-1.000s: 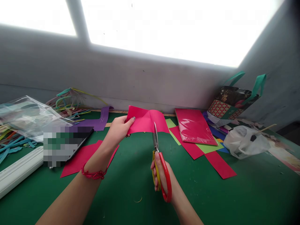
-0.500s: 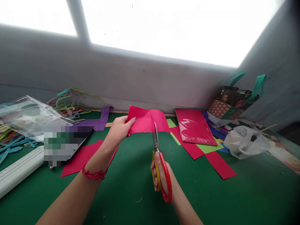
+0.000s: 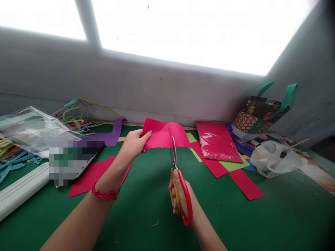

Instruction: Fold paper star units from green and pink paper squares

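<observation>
My left hand (image 3: 136, 143) pinches the left end of a bright pink-red paper sheet (image 3: 158, 136), raised above the green table (image 3: 146, 209). The sheet has a crease near its middle and its right part curves. My right hand (image 3: 180, 191) is closed round scissors (image 3: 187, 204) with one red and one yellow handle. Their blades point away from me and meet the sheet's near edge, right of the crease. Another red paper piece (image 3: 91, 176) lies partly under my left forearm.
At right lie a wrapped pack of red paper (image 3: 217, 141), a red strip (image 3: 247, 184), a white plastic bag (image 3: 273, 158) and a patterned gift bag (image 3: 258, 115). At left are purple paper (image 3: 110, 137), colored strips (image 3: 75, 116), a blurred-out tablet-like device (image 3: 90, 160) and a white bar (image 3: 23, 190).
</observation>
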### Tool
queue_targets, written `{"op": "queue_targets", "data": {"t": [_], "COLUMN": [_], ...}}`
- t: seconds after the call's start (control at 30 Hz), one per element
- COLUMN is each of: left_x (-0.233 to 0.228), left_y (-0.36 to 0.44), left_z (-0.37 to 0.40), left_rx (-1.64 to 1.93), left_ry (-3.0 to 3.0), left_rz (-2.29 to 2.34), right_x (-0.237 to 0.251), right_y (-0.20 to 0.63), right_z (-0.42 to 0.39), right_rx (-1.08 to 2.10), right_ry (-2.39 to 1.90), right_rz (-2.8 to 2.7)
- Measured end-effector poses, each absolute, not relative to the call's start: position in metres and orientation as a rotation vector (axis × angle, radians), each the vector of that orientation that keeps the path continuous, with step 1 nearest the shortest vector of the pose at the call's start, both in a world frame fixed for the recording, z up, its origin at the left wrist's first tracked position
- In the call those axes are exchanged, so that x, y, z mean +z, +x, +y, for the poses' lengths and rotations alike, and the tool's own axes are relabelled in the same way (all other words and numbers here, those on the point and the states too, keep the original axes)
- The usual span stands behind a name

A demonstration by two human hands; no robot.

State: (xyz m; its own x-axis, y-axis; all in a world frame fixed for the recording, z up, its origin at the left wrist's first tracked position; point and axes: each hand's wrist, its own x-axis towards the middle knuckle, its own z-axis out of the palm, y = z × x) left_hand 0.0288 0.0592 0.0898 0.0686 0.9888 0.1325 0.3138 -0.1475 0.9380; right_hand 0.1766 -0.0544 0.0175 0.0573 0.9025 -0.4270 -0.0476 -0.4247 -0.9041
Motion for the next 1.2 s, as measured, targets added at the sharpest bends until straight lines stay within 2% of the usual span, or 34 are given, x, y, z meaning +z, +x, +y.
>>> {"op": "queue_targets", "data": {"t": [1.2], "left_x": [0.088], "left_y": [0.022], "left_z": [0.064], "left_rx": [1.128], "left_ry": [1.55], "left_rz": [1.339], "right_x": [0.009], "right_y": [0.185], "right_z": [-0.054], "right_rx": [1.514], "right_ry": [-1.539], "right_rz": [-0.899]}}
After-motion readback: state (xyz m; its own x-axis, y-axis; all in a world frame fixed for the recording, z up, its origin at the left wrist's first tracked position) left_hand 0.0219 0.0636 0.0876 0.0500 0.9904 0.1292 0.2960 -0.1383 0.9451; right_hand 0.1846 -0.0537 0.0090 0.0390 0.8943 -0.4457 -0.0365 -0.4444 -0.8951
